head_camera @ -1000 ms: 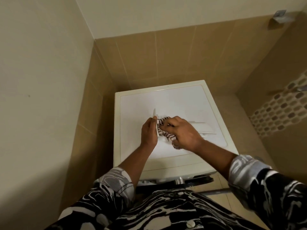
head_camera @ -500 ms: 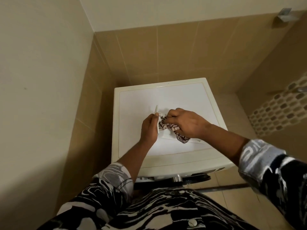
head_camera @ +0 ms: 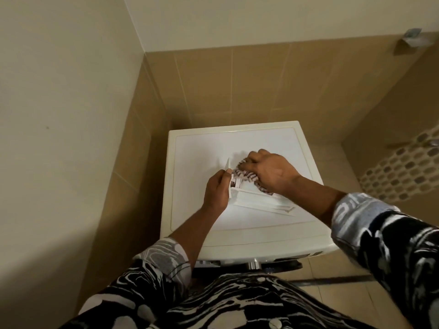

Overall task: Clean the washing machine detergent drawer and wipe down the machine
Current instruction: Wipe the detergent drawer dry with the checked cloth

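Drawer out of its slot, lying flat on top of the washing machine. Its long axis runs left to right, front panel at the left. Your left hand pinches that panel; your right hand clenches a striped cloth inside the drawer. Judged stage: drawer wiping under way, machine wipe-down not yet done.

The right hand carries the striped cloth toward 12 o'clock, ending up beyond the left hand. The detergent drawer swings its long body from 3 o'clock round to about 4 o'clock on the washing machine.
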